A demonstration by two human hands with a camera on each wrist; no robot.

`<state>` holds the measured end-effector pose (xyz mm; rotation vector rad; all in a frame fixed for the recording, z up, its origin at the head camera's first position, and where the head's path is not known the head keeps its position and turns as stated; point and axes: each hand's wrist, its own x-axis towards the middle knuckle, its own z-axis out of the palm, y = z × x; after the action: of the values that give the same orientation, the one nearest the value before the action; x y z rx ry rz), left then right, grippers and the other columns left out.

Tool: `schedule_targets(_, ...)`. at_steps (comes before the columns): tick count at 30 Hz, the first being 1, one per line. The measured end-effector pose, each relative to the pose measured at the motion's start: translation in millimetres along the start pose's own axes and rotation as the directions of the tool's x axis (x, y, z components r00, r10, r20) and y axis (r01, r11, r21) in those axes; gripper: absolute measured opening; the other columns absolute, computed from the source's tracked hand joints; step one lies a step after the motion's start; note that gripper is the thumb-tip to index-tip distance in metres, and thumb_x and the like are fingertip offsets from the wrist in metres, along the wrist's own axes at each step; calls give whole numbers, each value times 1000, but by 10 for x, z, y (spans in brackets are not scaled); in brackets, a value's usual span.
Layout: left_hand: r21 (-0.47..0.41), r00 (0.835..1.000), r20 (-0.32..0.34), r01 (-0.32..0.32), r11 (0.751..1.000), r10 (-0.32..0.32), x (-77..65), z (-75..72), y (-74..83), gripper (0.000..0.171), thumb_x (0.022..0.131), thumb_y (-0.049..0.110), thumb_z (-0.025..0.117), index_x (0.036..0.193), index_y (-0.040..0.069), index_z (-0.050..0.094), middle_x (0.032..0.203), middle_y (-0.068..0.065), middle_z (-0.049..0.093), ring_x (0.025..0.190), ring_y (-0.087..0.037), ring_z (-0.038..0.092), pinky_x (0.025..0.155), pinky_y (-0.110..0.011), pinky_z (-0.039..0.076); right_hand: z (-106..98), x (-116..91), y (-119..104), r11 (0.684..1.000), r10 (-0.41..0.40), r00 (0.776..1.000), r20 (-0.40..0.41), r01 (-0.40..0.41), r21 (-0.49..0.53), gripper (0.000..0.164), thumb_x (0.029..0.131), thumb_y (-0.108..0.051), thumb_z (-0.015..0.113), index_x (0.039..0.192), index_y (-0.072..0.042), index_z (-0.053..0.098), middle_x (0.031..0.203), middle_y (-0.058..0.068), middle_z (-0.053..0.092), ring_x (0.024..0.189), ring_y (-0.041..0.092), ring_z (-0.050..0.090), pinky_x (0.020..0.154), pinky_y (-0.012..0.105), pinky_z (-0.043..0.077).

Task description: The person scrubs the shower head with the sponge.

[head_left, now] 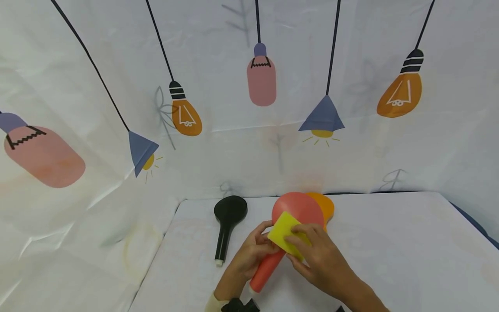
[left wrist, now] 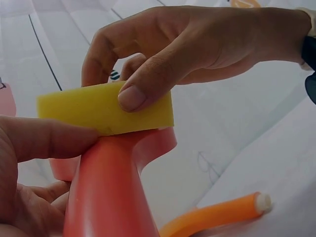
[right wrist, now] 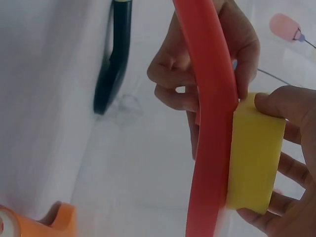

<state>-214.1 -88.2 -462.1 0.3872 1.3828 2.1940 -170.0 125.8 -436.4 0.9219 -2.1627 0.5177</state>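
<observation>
A red hand shower [head_left: 292, 203] with a round head and a tapering handle is tilted above the table. My left hand [head_left: 253, 251] grips it near the neck, thumb on one side and fingers behind, as the left wrist view shows. A yellow block sponge [head_left: 281, 232] lies flat against the shower's neck and lower head. My right hand [head_left: 325, 262] pinches this sponge by its edges, pressing it to the red surface. In the right wrist view the sponge [right wrist: 256, 153] touches the side of the red shower [right wrist: 212, 113]. The face behind the sponge is hidden.
A black hand shower [head_left: 230, 212] lies on the white table [head_left: 390, 251] to the left. An orange hand shower [head_left: 326, 206] lies behind the red one, partly covered by it. A white sheet [head_left: 234, 160] printed with lamps hangs behind the table.
</observation>
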Motion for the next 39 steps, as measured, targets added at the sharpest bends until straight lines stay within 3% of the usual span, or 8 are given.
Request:
schedule_targets(8,-13,1000,-1,6,1000,-6,-8,3,18,63,88,-4,58,146,13,38,121,0,69,104,-18,65,97,-35,54,-9,3,-5,1000,-27,1000,5,27,-4,33,99,-42,53,118,-18,67,120,4,59,104,18,52,82,35,56)
schedule_targets(14,-27,1000,5,1,1000,-1,-8,18,31,61,88,-3,58,145,13,40,120,1,70,104,-18,65,97,-35,54,-66,10,40,1000,10,999,42,-10,-7,28,95,-38,64,116,-20,67,121,4,59,108,19,53,88,37,56)
schedule_targets(17,-14,1000,-4,1,1000,-1,-3,20,27,61,87,-4,60,143,13,41,121,-1,69,105,-18,65,96,-33,55,-97,10,91,999,37,998,47,-35,-39,31,98,-42,54,115,-19,67,121,4,58,108,19,52,89,37,54)
schedule_targets(21,16,1000,-5,-6,1000,6,-2,17,20,62,85,-4,62,142,13,43,121,-2,68,106,-17,64,93,-31,55,-137,11,192,996,55,998,12,-54,-72,49,102,-50,35,114,-15,66,121,8,58,107,23,52,86,37,51)
schedule_targets(24,34,1000,5,-4,999,4,-12,14,20,62,84,-4,62,141,13,44,120,-2,68,105,-16,64,91,-29,55,-180,9,278,994,69,997,-27,-71,-87,53,103,-52,32,115,-12,66,121,11,57,107,25,51,84,38,50)
schedule_targets(29,56,999,49,1,998,-3,-15,14,14,62,85,-3,63,141,13,44,118,0,68,104,-15,63,88,-29,55,-277,0,407,988,106,991,-86,-114,-103,56,103,-53,34,115,-9,66,118,13,58,107,29,53,76,40,53)
schedule_targets(37,77,995,95,-2,997,-6,-11,14,9,60,86,-1,63,141,12,43,118,0,69,103,-16,63,86,-29,56,-372,-41,575,967,205,975,-86,-215,-137,65,100,-59,31,121,-5,61,121,15,57,105,29,53,67,41,57)
schedule_targets(39,81,995,104,-9,997,1,-14,14,12,60,86,-1,63,141,11,43,117,0,69,103,-16,63,86,-29,56,-380,-57,604,963,224,971,-83,-234,-131,55,100,-53,47,122,-4,60,122,16,56,106,30,53,67,42,58)
